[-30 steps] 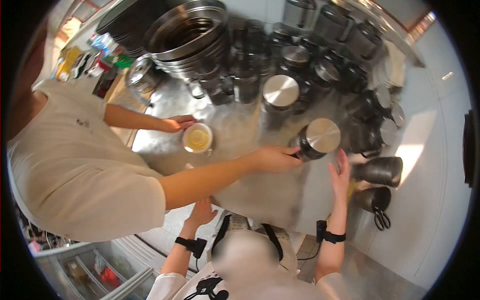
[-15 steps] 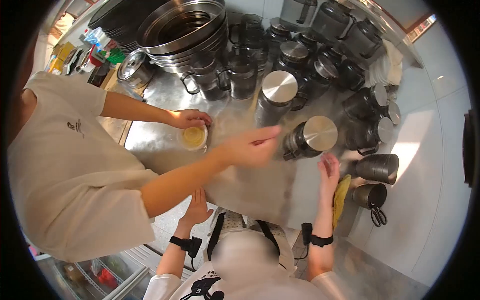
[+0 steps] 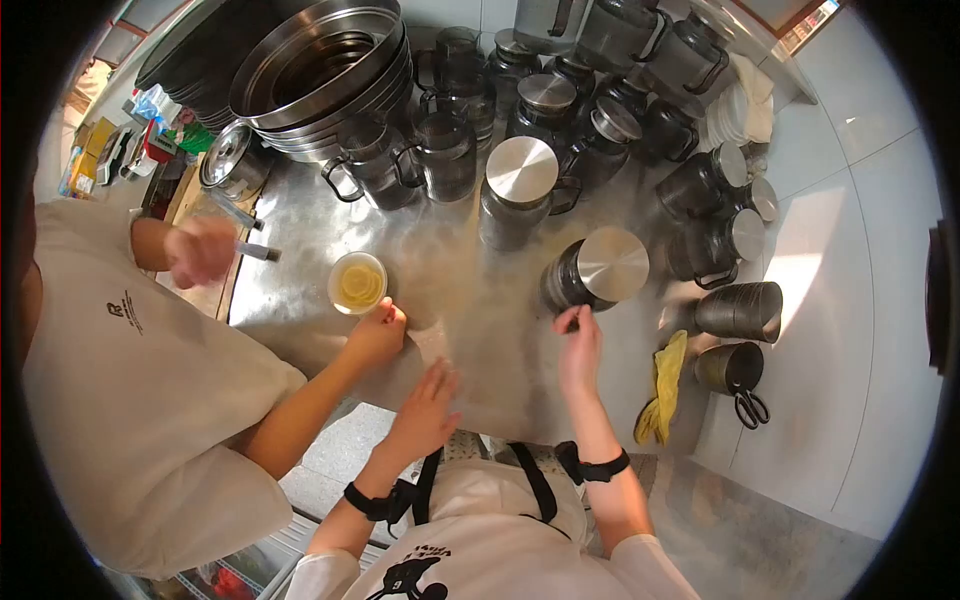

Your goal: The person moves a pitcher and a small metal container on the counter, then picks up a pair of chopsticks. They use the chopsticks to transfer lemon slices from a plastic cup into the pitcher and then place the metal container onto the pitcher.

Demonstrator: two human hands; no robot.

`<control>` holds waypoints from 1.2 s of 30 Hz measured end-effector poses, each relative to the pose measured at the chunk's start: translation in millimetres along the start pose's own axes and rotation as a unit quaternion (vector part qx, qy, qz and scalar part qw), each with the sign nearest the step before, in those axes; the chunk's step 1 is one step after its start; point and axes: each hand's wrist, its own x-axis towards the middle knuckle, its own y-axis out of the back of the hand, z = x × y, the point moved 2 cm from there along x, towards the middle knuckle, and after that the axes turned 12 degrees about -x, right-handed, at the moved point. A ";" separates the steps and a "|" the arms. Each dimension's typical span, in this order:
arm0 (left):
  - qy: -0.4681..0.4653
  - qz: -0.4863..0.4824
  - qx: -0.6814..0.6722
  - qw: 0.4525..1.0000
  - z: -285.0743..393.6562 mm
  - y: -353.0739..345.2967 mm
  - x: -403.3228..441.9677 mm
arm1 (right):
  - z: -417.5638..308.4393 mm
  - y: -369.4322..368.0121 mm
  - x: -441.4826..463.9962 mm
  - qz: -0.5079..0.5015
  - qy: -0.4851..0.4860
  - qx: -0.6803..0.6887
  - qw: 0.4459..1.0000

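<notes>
My right hand (image 3: 579, 352) is closed on the dark handle of a lidded pitcher (image 3: 564, 283), which stands on the steel table. A round metal lid (image 3: 613, 266) covers its top. My left hand (image 3: 425, 408) is held over the table's near edge, fingers stretched out and holding nothing. Just beyond its fingertips there is a pale wet-looking patch (image 3: 433, 343). To the left stands a clear cup (image 3: 358, 283) with yellow contents. A co-worker's hand (image 3: 380, 332) is by that cup, and their other hand (image 3: 200, 250), blurred, is near a slim dark-tipped tool (image 3: 258, 251).
Another lidded pitcher (image 3: 515, 205) stands behind, with several more along the back and right. Stacked metal pans (image 3: 320, 90) fill the back left. At the right lie a yellow cloth (image 3: 663, 385), stacked dark cups (image 3: 740, 311) and scissors (image 3: 751, 408).
My right hand has moved left onto the pitcher's handle. My left hand has come up over the table. The co-worker's reaching arm has drawn back left, and their other hand has left the cup.
</notes>
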 end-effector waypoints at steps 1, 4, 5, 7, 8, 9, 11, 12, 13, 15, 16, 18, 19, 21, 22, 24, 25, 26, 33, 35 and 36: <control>0.004 -0.001 0.000 1.000 10.7 0.7 8.3 | 2.8 11.2 -3.6 0.023 -0.010 -0.029 0.999; -0.032 0.014 -0.059 0.998 38.9 6.6 30.5 | 11.0 40.4 -14.4 0.065 -0.018 -0.060 0.996; -0.040 0.026 -0.077 0.996 48.2 8.4 38.4 | 13.4 50.3 -17.0 0.053 -0.013 -0.062 0.997; -0.082 0.050 -0.085 0.992 64.6 9.9 55.5 | 17.6 61.7 -23.5 0.041 -0.012 -0.061 0.997; -0.102 0.054 -0.119 0.986 76.6 15.1 63.6 | 18.6 63.9 -27.6 0.020 -0.019 -0.019 0.999; -0.123 0.058 -0.155 0.978 90.0 20.5 70.9 | 19.4 65.6 -33.1 0.000 -0.027 0.020 0.999; -0.158 0.068 -0.170 0.970 110.0 28.6 83.2 | 19.7 68.7 -44.2 0.001 -0.023 0.009 1.000; -0.200 0.079 -0.183 0.959 119.0 30.4 88.8 | 19.9 70.1 -48.6 0.004 -0.014 -0.002 1.000; -0.197 0.078 -0.186 0.959 126.1 29.5 94.7 | 21.2 65.1 -54.1 0.004 -0.017 -0.004 1.000; -0.252 0.071 -0.174 0.949 140.6 24.2 104.3 | 23.0 58.6 -67.6 0.206 -0.013 -0.094 0.974; -0.267 0.073 -0.155 0.948 144.3 18.3 108.8 | 29.7 63.8 -71.0 0.205 -0.012 -0.094 0.974; -0.284 0.081 -0.108 0.949 150.3 13.0 114.2 | 42.4 74.6 -73.9 0.112 0.004 -0.167 0.980; -0.299 0.087 -0.061 0.948 152.6 11.1 115.8 | 43.7 81.3 -74.3 0.114 0.004 -0.167 0.979; -0.301 0.092 -0.051 0.948 152.5 9.0 119.0 | 41.5 83.6 -75.5 0.022 0.018 -0.171 0.985; -0.302 0.098 -0.041 0.947 151.8 8.4 119.4 | 39.3 80.8 -76.4 0.023 0.015 -0.169 0.985; -0.290 0.098 -0.028 0.952 150.7 7.0 120.1 | 31.7 74.2 -75.3 0.018 0.026 -0.122 0.992; -0.278 0.100 -0.015 0.955 150.4 6.6 120.3 | 29.9 73.5 -75.0 0.018 0.023 -0.122 0.992; -0.276 0.099 -0.016 0.956 150.5 6.9 119.8 | 29.1 73.2 -75.1 0.021 0.011 -0.116 0.993; -0.251 0.077 0.020 0.965 153.5 14.8 119.3 | 31.8 73.2 -76.6 0.060 -0.027 -0.075 0.995; -0.242 0.073 0.023 0.967 152.9 16.5 118.4 | 34.2 74.2 -76.9 0.058 -0.025 -0.070 0.996; -0.245 0.072 0.027 0.967 152.0 17.2 118.0 | 35.5 75.2 -76.1 0.059 -0.021 -0.066 0.996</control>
